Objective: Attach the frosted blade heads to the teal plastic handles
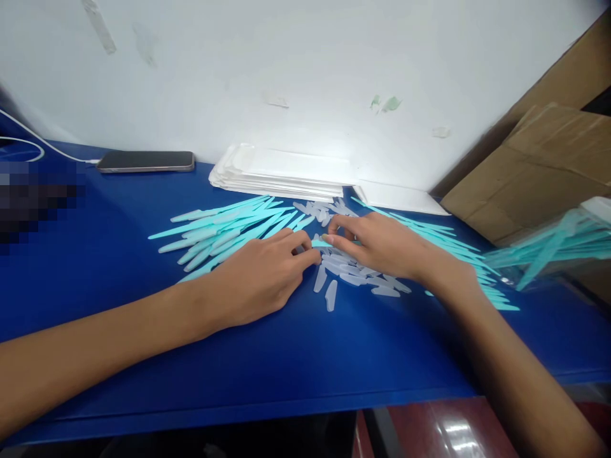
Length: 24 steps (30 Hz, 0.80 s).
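Note:
My left hand (pixel 260 277) rests on the blue table (pixel 119 305), its fingers curled and pinched on the end of a thin teal plastic stick (pixel 321 243). My right hand (pixel 382 245) meets it from the right, fingertips pressed together on the same stick. Under and between both hands lies a scatter of small translucent white caps (pixel 344 270). A fan of teal sticks (pixel 224 229) spreads to the left of my hands. Another pile of teal sticks (pixel 458 245) lies to the right, partly hidden by my right wrist.
A stack of white flat trays (pixel 281 172) sits at the back against the white wall. A phone (pixel 146 161) on a cable lies back left. Cardboard boxes (pixel 534 172) stand at the right, beside a clear bag of teal sticks (pixel 548 245). The table's front edge is near me.

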Tool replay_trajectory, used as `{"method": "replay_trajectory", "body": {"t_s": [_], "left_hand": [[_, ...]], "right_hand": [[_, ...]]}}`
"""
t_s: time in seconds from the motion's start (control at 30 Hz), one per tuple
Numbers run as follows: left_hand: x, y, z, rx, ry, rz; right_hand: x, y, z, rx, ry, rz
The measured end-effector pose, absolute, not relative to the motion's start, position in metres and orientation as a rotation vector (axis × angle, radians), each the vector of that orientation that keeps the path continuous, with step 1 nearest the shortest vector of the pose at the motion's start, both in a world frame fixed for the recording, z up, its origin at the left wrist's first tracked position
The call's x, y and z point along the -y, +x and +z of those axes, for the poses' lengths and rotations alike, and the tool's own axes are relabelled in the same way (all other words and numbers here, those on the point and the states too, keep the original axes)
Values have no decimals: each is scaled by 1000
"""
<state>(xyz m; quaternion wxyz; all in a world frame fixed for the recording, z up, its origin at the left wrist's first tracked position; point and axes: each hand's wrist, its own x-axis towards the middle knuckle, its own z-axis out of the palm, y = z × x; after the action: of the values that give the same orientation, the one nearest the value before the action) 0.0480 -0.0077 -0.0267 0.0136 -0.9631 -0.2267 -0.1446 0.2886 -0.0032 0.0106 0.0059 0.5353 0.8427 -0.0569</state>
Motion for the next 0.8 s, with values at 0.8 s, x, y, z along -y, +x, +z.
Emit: {"method": "replay_trajectory", "body": {"t_s": [0.8], "left_hand": [[9,49,-26,711,-2995,-454]], "right_hand": [[4,288,10,-2628,1689,-185]]}}
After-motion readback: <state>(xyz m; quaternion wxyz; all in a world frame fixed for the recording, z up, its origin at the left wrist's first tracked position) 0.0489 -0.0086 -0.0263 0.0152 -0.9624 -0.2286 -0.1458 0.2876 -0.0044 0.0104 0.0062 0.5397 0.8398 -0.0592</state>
